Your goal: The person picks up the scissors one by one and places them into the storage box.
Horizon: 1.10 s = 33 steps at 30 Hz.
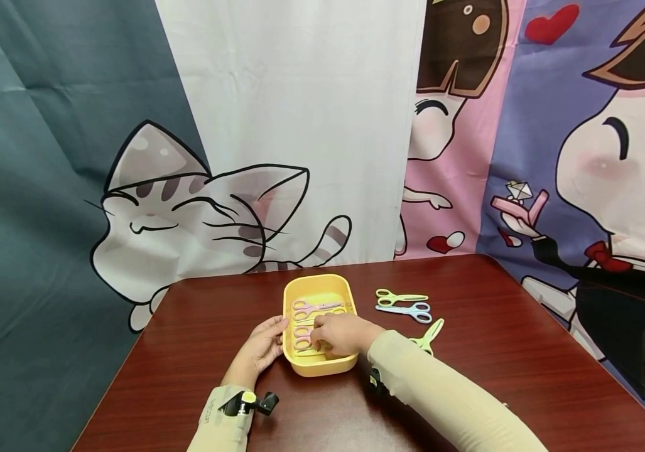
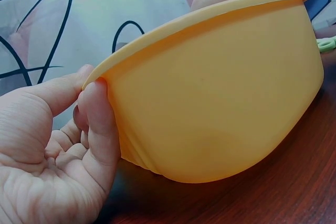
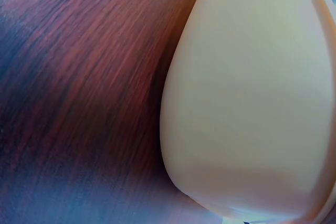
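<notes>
A yellow plastic basket [image 1: 320, 368] stands on the table, holding several small scissors. At its left side my left hand [image 1: 266, 343] pinches the rim between thumb and fingers, and the left wrist view shows this grip on the basket wall [image 2: 220, 98] close up. My right hand [image 1: 345, 334] reaches down inside the basket, fingers bent over the scissors; I cannot tell whether they hold a pair. Pink scissors [image 1: 302, 306] lie toward the back of the basket, and a pink scissors handle [image 1: 302, 343] shows beside the right fingertips. The right wrist view has only the basket's outside [image 3: 252, 87].
Right of the basket on the dark red table [image 1: 215, 314] lie light green scissors [image 1: 384, 300], blue scissors [image 1: 421, 312] and another green pair [image 1: 431, 337], partly behind the right sleeve. A printed cloth [image 1: 299, 125] hangs behind the table's far edge.
</notes>
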Available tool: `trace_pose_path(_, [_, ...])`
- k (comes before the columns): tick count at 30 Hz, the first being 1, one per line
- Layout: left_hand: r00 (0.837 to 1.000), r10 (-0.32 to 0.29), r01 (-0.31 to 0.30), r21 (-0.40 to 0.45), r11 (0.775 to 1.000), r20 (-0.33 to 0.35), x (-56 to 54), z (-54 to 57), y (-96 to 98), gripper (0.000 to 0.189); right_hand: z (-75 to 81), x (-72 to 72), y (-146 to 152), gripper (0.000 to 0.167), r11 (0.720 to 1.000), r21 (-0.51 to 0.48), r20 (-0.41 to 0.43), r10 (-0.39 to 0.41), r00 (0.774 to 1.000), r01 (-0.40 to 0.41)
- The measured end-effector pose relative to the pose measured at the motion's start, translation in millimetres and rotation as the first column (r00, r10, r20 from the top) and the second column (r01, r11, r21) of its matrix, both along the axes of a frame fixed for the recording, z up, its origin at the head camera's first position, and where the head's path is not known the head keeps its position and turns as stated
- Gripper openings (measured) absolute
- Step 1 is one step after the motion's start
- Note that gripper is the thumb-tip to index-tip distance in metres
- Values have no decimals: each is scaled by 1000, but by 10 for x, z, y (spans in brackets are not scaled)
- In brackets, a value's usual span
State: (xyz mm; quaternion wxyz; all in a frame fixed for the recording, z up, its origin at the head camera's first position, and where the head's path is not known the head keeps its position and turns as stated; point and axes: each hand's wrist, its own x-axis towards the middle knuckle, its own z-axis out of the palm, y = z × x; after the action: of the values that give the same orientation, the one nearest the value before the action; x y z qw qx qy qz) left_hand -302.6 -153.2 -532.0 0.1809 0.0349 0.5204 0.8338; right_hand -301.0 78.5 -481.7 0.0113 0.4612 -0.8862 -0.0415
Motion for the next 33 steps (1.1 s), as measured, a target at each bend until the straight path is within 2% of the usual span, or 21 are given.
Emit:
trace_pose_path(4, [1000,-8,8,4,1000,2,-1,1,-4,7,-11,-2,-8,18,1000,8,-11,-26,1000,26])
trace_pose_path(13, [1000,-6,6,11,1000,0,2,-2,-3,11,-27,-10,-5,35,999,3,-25,-36,999,36])
trace_pose_path(25, [999,-32,32,7,999,5,-28,-10,-23,8,-13,9,-26,35,997,67,-106,-28,994,35])
trace_pose_path(33, [999,-38,38,9,999,10,-29,-12,-23,9,-17,7,-11,33,999,30,-75,-30,997,32])
